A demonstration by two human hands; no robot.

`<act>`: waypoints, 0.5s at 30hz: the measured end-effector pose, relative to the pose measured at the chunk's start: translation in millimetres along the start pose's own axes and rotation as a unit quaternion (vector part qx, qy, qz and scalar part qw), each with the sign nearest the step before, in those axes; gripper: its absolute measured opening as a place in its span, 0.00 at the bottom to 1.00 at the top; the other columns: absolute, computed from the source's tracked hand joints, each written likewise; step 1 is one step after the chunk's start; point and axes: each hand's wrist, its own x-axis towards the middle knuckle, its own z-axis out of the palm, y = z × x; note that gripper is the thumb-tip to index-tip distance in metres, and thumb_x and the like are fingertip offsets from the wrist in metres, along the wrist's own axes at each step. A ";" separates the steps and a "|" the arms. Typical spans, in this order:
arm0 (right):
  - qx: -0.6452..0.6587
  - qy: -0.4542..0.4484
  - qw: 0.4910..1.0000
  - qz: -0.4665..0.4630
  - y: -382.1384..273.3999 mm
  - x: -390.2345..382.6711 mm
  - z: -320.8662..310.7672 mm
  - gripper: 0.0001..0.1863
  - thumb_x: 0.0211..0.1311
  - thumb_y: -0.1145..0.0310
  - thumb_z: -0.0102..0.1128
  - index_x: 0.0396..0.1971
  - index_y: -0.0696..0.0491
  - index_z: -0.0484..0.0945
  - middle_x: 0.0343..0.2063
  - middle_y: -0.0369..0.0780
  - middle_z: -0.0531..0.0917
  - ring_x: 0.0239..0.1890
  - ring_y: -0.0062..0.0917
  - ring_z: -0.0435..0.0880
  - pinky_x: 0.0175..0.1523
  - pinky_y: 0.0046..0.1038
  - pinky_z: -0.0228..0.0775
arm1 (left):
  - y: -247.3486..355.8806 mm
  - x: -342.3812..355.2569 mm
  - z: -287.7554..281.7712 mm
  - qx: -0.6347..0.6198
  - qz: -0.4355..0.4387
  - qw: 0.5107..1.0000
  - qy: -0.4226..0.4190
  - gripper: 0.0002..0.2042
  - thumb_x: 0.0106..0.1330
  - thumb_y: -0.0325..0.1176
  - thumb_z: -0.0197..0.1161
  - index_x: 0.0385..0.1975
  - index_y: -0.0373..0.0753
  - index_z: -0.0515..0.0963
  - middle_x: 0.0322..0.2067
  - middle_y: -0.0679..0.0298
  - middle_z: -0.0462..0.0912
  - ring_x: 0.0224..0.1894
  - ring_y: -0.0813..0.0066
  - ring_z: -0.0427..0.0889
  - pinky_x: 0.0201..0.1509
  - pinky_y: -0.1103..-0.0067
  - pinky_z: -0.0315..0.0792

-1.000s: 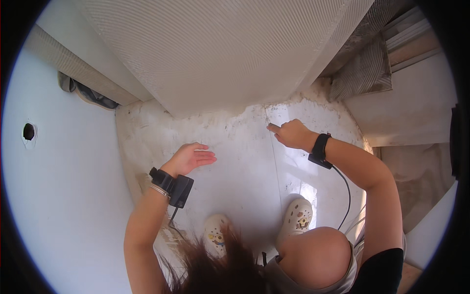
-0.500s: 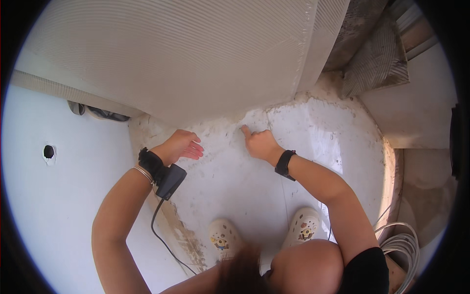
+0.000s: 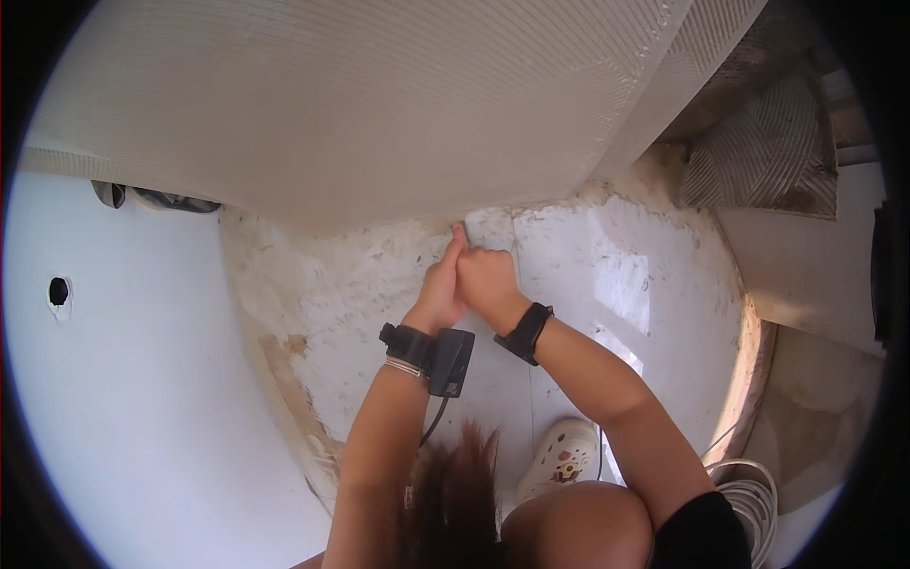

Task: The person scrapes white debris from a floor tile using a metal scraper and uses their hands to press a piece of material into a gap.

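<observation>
My left hand (image 3: 439, 292) and my right hand (image 3: 488, 282) meet over the pale floor (image 3: 559, 322), near the base of the ridged beige wall (image 3: 379, 142). The left hand is turned on edge; one stretched digit points up toward that base, and its other fingers are largely hidden. Against it rests the right hand, its fingers curled and its back showing. Whatever it may hold is out of sight. A black wrist strap with a box (image 3: 450, 363) and cable is on my left wrist, and a black band (image 3: 524, 332) on my right.
A smooth white wall (image 3: 142, 379) with a round hole (image 3: 60, 294) stands at left. Dark items (image 3: 175, 200) lie on its top edge. A ridged, mortar-coated piece (image 3: 773, 142) leans at far right, and coiled cable (image 3: 751, 503) lies at lower right beside my clog (image 3: 564, 455).
My left hand has moved right and slightly up to meet the right hand. The right hand's pointing finger is now curled or hidden. The view has shifted a little.
</observation>
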 end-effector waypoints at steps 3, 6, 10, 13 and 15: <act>-0.004 -0.012 1.000 -0.001 -3.2 0.0 5.8 0.19 0.35 0.68 0.53 0.32 0.63 0.73 0.10 0.38 0.75 0.13 0.26 0.75 0.16 0.26 0.63 | -3.9 9.6 -7.4 -0.024 0.002 1.000 0.015 0.25 0.56 0.54 0.51 0.52 0.52 0.63 0.49 0.73 0.64 0.52 0.79 0.62 0.53 0.74 0.58; -0.021 -0.021 0.999 -0.012 -1.9 -12.5 5.3 0.15 0.35 0.69 0.53 0.27 0.61 0.73 0.10 0.38 0.75 0.13 0.26 0.75 0.17 0.26 0.64 | -17.0 7.3 -2.9 -0.040 -0.002 0.999 0.037 0.25 0.55 0.53 0.53 0.51 0.50 0.63 0.48 0.72 0.65 0.51 0.80 0.62 0.53 0.76 0.59; -0.003 -0.022 1.000 -0.008 -4.8 -10.4 6.5 0.12 0.36 0.69 0.53 0.25 0.59 0.74 0.11 0.38 0.75 0.15 0.26 0.76 0.17 0.26 0.64 | -25.2 15.4 -6.4 -0.037 0.072 0.989 0.125 0.27 0.52 0.53 0.57 0.37 0.30 0.68 0.39 0.60 0.71 0.43 0.72 0.70 0.45 0.77 0.65; 0.000 -0.016 1.000 -0.015 -2.6 2.3 10.4 0.11 0.37 0.69 0.53 0.24 0.59 0.74 0.11 0.38 0.76 0.15 0.26 0.77 0.17 0.26 0.64 | -10.7 13.8 -4.3 -0.056 0.091 0.985 0.139 0.26 0.53 0.52 0.57 0.35 0.30 0.69 0.38 0.59 0.72 0.43 0.72 0.70 0.47 0.77 0.64; 0.009 -0.021 0.999 -0.026 -7.6 -0.7 9.4 0.11 0.38 0.69 0.52 0.24 0.58 0.74 0.11 0.38 0.76 0.15 0.26 0.77 0.17 0.26 0.64 | -13.3 15.9 -14.3 -0.059 0.052 0.990 0.117 0.23 0.54 0.49 0.56 0.45 0.42 0.69 0.44 0.69 0.70 0.47 0.78 0.66 0.50 0.79 0.61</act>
